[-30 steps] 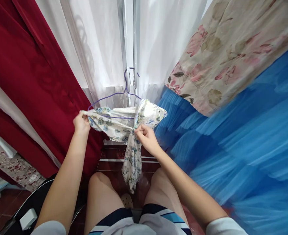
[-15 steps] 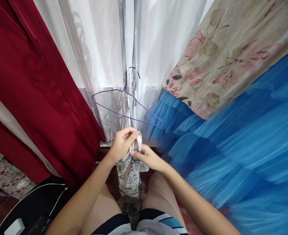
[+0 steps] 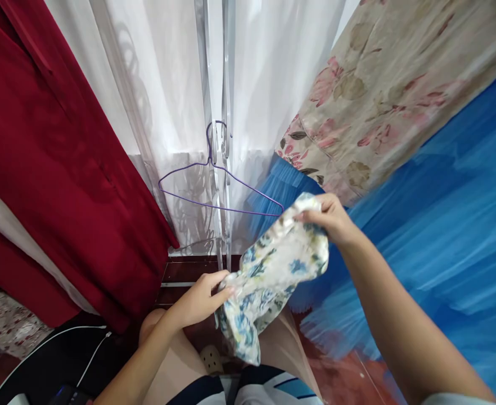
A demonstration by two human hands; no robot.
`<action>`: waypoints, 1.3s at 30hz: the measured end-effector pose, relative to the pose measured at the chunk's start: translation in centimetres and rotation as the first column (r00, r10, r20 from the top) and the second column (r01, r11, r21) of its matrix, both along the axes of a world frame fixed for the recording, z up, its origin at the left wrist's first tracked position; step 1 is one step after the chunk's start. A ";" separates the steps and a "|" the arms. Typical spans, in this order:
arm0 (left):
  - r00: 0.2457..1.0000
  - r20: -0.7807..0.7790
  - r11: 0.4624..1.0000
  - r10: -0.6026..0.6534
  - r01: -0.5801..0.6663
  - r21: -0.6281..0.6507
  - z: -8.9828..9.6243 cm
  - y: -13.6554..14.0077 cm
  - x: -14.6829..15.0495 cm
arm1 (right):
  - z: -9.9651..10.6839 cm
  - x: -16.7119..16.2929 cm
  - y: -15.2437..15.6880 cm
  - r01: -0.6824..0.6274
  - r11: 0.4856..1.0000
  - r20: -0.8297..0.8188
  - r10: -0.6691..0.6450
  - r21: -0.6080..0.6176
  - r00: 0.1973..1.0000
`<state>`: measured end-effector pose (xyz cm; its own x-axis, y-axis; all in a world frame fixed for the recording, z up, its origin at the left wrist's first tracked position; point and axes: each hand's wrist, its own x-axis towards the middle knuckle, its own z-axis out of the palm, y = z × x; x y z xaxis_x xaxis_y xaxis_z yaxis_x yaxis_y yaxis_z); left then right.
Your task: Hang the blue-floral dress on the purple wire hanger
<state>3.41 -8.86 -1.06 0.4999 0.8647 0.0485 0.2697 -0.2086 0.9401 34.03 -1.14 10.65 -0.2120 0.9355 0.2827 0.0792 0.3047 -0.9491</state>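
Observation:
A white garment with a blue and green floral print is stretched slantwise between my two hands, over my lap. My left hand pinches its lower left edge between thumb and fingers. At the upper right, my right hand grips the opposite end, thumb on top. The cloth is crumpled and slightly blurred, so its exact kind is unclear. Just beyond it, a purple wire hanger hangs bare by its hook at a pale metal rack post. The hanger's right corner lies close to the cloth's upper edge.
Red curtain-like fabric hangs on the left, white drapery behind the post. On the right hang a beige floral cloth and blue tulle. A black round surface with cables stands lower left; a beige clog is below.
The garment was bunched between both hands at the centre. My right hand has moved up and right, spreading the cloth; my left hand has dropped lower.

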 end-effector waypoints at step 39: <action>0.831 0.204 0.767 0.518 -0.556 0.321 15.2 20.6 -13.1 | 2.3 -7.7 7.1 -0.317 0.871 -0.186 0.265 -0.376 0.946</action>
<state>-9.71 11.74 14.11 -0.0653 0.9032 0.4243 0.3490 -0.3776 0.8577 26.33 6.00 12.92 -0.4798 0.8756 -0.0555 -0.0809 -0.1072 -0.9909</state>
